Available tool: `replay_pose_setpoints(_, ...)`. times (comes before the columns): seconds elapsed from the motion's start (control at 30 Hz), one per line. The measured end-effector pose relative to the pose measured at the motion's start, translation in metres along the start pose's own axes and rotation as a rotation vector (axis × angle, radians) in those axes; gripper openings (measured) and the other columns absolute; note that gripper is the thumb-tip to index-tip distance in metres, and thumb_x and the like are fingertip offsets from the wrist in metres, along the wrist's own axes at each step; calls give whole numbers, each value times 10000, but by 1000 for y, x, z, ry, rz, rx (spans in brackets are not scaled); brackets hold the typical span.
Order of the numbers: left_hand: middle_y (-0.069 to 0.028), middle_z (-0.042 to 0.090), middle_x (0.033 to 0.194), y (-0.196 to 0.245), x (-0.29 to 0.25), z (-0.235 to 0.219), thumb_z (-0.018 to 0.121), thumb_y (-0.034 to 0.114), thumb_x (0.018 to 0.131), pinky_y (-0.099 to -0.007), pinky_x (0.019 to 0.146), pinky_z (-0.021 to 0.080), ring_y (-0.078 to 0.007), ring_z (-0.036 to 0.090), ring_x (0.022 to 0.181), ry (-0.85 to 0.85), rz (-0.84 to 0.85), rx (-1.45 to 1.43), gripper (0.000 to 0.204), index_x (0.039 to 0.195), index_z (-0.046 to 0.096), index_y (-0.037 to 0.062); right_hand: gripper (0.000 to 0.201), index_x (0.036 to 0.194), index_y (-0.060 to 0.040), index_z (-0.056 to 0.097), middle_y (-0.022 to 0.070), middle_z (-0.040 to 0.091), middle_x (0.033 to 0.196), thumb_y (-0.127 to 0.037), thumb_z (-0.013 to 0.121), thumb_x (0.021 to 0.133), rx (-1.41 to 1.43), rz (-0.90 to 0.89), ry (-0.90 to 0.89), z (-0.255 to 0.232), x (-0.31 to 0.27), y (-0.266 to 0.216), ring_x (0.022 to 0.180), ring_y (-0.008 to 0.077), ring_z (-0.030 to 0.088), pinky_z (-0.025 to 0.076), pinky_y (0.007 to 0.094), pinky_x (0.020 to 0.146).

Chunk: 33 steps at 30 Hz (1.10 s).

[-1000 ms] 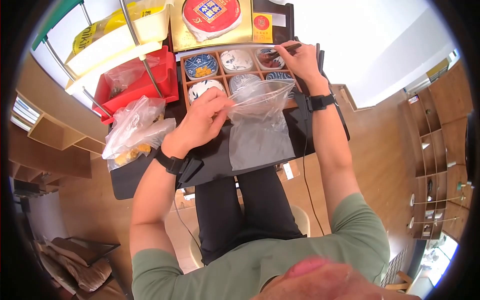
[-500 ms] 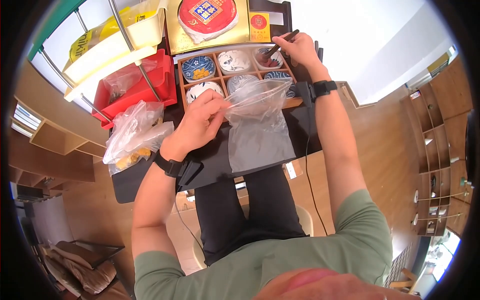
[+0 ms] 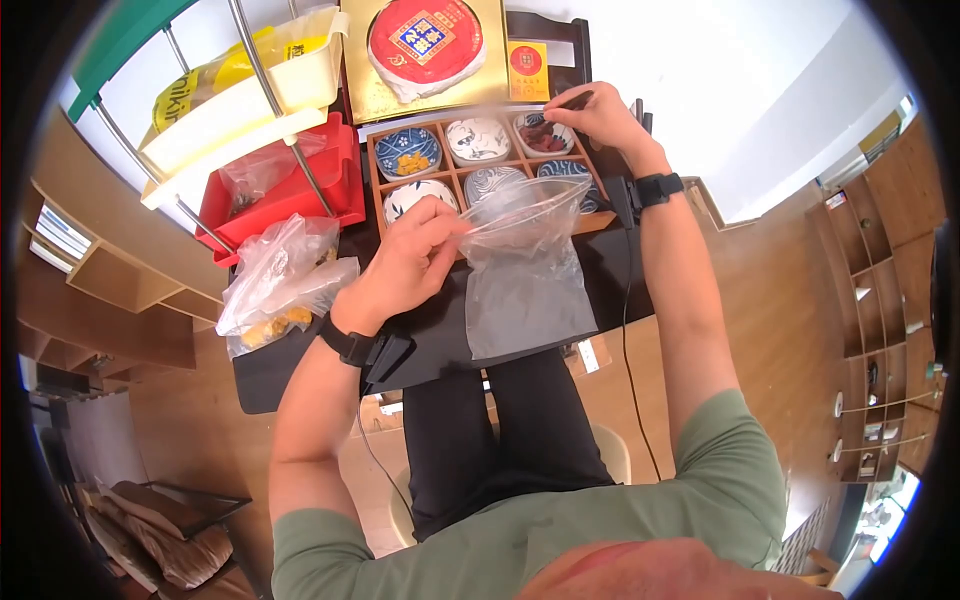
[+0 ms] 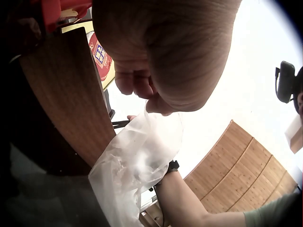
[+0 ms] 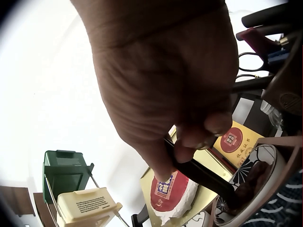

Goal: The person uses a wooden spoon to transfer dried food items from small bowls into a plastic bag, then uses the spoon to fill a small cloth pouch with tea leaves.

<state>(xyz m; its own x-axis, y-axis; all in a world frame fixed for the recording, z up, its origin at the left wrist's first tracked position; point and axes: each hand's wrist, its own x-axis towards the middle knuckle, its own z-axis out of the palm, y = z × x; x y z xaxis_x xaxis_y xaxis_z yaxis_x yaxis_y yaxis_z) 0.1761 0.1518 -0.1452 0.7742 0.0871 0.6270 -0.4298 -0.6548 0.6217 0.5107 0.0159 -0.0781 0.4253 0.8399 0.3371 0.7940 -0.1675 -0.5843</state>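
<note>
In the head view my left hand (image 3: 407, 258) pinches the edge of a clear zip bag (image 3: 530, 305), which hangs over the front of the table with its mouth spread. The same bag (image 4: 137, 161) droops below my left fingers in the left wrist view. My right hand (image 3: 607, 122) grips slender dark tongs (image 5: 203, 179) over the back right bowl (image 3: 530, 122). Their tips reach into that bowl among dark red dried pieces (image 5: 255, 182). A blue flowered bowl (image 3: 397, 143) with yellow pieces stands in the same divided wooden tray (image 3: 455, 172).
Left of the tray are a red bin (image 3: 335, 175), a cream rack shelf (image 3: 250, 95) and plastic bags with yellow pieces (image 3: 280, 290). Behind the tray lies a red round package (image 3: 425, 50) on a gold box, beside a yellow card (image 3: 527, 75). Scissors (image 5: 251, 61) stand at the right.
My right hand has tilted and lowered the tongs further into the bowl of dark red pieces. My left hand still pinches the bag's edge; the whole head view has shifted slightly.
</note>
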Motion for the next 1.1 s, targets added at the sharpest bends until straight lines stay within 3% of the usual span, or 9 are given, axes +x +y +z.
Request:
replay_pose_setpoints(0.03,-115,581,964,0,-2,2,626,-103,864,-335,703,496,-275,607,862,1,-16,-28,235,1062,657,19,149,949,-6,795,37,734,791,-119,801,854,-5,-66,7,1,-3,-5,663,62,582,480,240,588)
replay_pose_setpoints(0.07,-115,581,964,1,-5,3,626,-103,864,-335,703,496,-275,607,862,-6,-26,-35,235,1062,657,19,244,938,-7,785,114,763,842,-220,787,819,-49,-1,-23,-4,-7,-15,747,189,686,540,321,737)
replay_pose_setpoints(0.13,-98,556,999,0,-3,0,600,-134,871,-273,668,507,-200,594,845,-43,-25,16,255,1079,638,8,241,938,-3,783,114,764,851,-212,784,818,-61,3,-50,-3,-5,-17,753,197,691,542,323,742)
replay_pose_setpoints(0.3,-99,553,995,-1,-2,0,599,-133,873,-270,659,502,-200,589,840,-40,14,34,248,1071,637,10,243,934,2,781,148,758,865,-211,779,818,-83,-49,-89,-1,3,-10,766,229,699,545,332,750)
replay_pose_setpoints(0.33,-98,551,995,-2,-1,-1,597,-136,873,-268,658,501,-199,587,837,-47,14,47,250,1071,637,12,155,951,-6,795,77,764,815,-105,806,833,-119,-88,-79,0,3,-12,692,85,645,525,242,645)
replay_pose_setpoints(0.63,-93,557,1001,0,-2,0,604,-137,873,-257,638,498,-187,594,829,-42,-15,27,255,1075,635,15,220,941,58,756,112,745,746,-156,749,891,-273,-50,-138,12,14,-18,629,116,675,556,279,640)
replay_pose_setpoints(0.7,-92,556,1002,-1,-3,0,604,-138,873,-257,640,499,-187,594,830,-44,-16,19,255,1075,635,14,243,930,73,743,114,741,742,-169,742,903,-227,-33,-144,14,11,-14,605,136,675,550,281,621)
replay_pose_setpoints(0.77,-92,555,1003,-2,-3,0,605,-138,872,-257,641,499,-188,593,831,-40,-12,14,255,1075,634,14,446,806,12,742,145,702,696,-397,624,939,-237,-91,-137,12,11,-10,687,291,695,540,382,683)
replay_pose_setpoints(1.1,-88,553,986,-3,-5,3,604,-136,873,-259,656,500,-188,588,840,-28,10,22,248,1069,635,14,409,919,-28,761,147,724,774,-413,626,952,-324,-102,53,5,1,-2,752,329,682,538,389,745)
